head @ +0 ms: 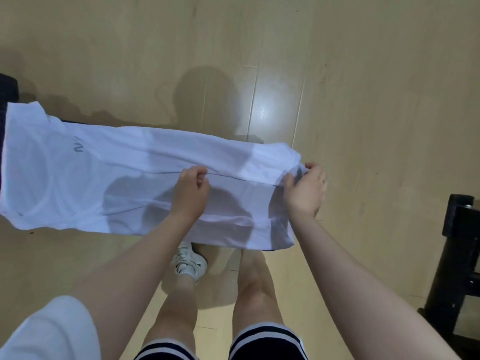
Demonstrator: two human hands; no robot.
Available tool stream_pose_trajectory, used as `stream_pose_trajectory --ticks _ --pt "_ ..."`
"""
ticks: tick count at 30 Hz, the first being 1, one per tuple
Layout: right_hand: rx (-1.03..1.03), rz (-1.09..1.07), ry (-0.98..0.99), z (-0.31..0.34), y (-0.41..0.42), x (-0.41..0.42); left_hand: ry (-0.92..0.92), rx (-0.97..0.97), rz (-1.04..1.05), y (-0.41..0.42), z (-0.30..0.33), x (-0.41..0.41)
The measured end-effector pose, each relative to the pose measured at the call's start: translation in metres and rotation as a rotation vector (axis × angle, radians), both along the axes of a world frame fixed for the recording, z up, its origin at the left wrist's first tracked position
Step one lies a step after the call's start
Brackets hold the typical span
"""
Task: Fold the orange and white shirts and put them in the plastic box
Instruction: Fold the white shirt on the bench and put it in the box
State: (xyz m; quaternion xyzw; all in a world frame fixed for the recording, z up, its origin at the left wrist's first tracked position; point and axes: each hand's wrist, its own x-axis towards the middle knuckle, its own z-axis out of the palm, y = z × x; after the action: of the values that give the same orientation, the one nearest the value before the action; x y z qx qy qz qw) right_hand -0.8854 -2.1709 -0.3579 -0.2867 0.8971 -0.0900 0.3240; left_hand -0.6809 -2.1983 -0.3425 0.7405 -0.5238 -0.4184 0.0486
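Note:
The white shirt (109,178) is stretched out lengthwise in front of me, folded along its length, with grey lettering near its left end. My left hand (191,192) pinches the folded edge near the middle of the shirt. At the shirt's right end, my right hand (305,189) grips the corner of the fabric. The shirt's left end rests on a dark surface (7,84) at the far left. No orange shirt or plastic box is in view.
Light wooden floor (337,74) lies all around. A black metal frame (457,255) stands at the right edge. My legs and a white shoe (188,263) are below the shirt.

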Motion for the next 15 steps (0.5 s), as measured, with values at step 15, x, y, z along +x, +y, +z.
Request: stream_pose_trajectory --ticks 15 --pt "-0.394 1.190 0.622 -0.024 -0.031 0.097 0.437 0.114 1.284 -0.046 -0.019 0.083"
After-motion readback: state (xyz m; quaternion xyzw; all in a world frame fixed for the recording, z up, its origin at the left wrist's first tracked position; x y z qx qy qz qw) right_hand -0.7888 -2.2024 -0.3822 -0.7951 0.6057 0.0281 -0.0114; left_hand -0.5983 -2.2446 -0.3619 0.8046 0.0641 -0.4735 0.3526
